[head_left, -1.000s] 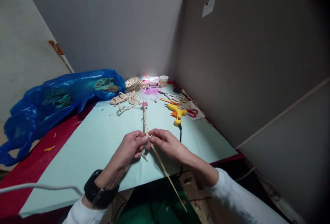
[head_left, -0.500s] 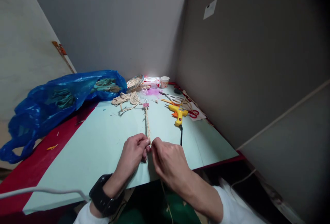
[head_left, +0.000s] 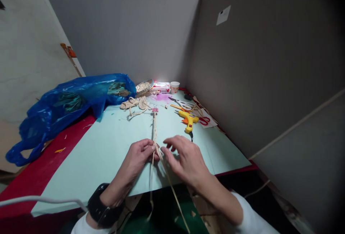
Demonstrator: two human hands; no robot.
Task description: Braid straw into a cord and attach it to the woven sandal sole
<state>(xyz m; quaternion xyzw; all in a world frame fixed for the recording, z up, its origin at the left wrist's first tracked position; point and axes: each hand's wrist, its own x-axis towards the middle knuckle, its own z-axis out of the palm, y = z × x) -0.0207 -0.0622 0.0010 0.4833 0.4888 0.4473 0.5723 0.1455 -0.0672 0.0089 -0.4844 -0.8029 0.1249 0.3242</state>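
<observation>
Pale fibre braid (head_left: 155,126): narrow, knobbly, mid-table (head_left: 115,137), far end at pink binder clip (head_left: 155,110). Your left hand (head_left: 138,153): grip pinching braid's near end. Your right hand (head_left: 184,156): grip released, fingers curved, just right of loose strands (head_left: 173,191) (thin, smooth-looking, trailing past near edge). Step, seemingly: plaiting; next move calls for right-hand strand pickup, even tension.

Rough fibre braid (head_left: 155,128), glossy plastic bag (head_left: 54,106), matt walls (head_left: 121,25)

This is looking like a craft workspace: a glue gun (head_left: 189,120) and scissors (head_left: 181,102) are lying near a clipped braid (head_left: 155,128). Grey walls (head_left: 258,54) are bordering the table (head_left: 115,137).
</observation>
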